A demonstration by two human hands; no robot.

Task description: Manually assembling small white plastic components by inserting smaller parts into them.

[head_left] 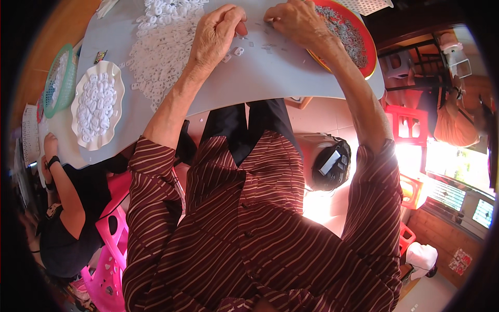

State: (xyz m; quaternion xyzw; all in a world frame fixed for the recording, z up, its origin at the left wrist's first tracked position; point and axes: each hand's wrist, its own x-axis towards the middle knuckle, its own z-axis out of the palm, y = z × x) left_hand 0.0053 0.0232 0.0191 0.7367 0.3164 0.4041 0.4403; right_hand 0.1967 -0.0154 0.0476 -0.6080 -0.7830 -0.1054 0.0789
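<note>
Above the grey table, my left hand (215, 32) is closed, its thumb and fingers pressed together. What they hold, if anything, is too small to make out. My right hand (297, 22) is beside the red tray, its fingers bent together toward the tabletop; the tips are partly hidden. A few small thin metal pieces (268, 48) lie below it. Close under my left hand is a small white plastic piece (238, 51). A wide spread of similar white plastic pieces (161, 57) covers the table to the left. The round red tray (370, 52) holds many small metal parts (345, 39).
A scalloped cream dish (119, 112) full of white pieces stands at left, near a green basket (48, 99). A seated person's arm (67, 190) rests by the table's left edge, beside a pink chair (106, 255). A black-topped bin (332, 164) stands below the table.
</note>
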